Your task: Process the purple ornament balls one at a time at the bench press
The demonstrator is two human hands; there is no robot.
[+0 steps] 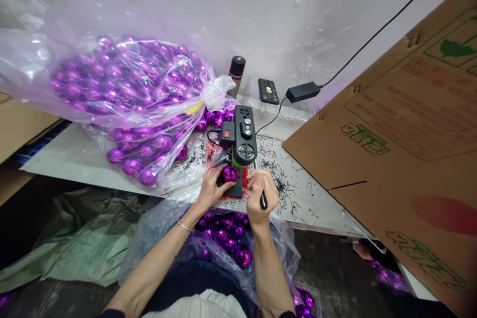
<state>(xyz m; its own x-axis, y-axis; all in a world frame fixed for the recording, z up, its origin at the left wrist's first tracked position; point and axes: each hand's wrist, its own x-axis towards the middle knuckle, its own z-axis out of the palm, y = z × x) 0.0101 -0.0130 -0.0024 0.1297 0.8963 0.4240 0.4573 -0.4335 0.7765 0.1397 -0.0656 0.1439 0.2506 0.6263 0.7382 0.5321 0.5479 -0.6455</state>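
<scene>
Between the thumb and fingers of my left hand (213,186) sits a shiny purple ball (230,173), held right under the head of a small black bench press (244,134). My right hand (262,194) is closed around the press's black-gripped lever (264,201), just right of the ball. The press has round vents, silver buttons and a red switch on its side box. Its black base (234,190) rests on a red sheet (245,177). My left fingertips partly hide the ball, and the contact between ball and press head cannot be made out.
A big clear bag (130,77) of purple balls fills the left. Another open bag (223,233) of balls lies at my lap. Small black bits (285,189) litter the table. A spray can (237,67), phone (268,90) and power adapter (303,92) stand behind; a large carton (402,149) is right.
</scene>
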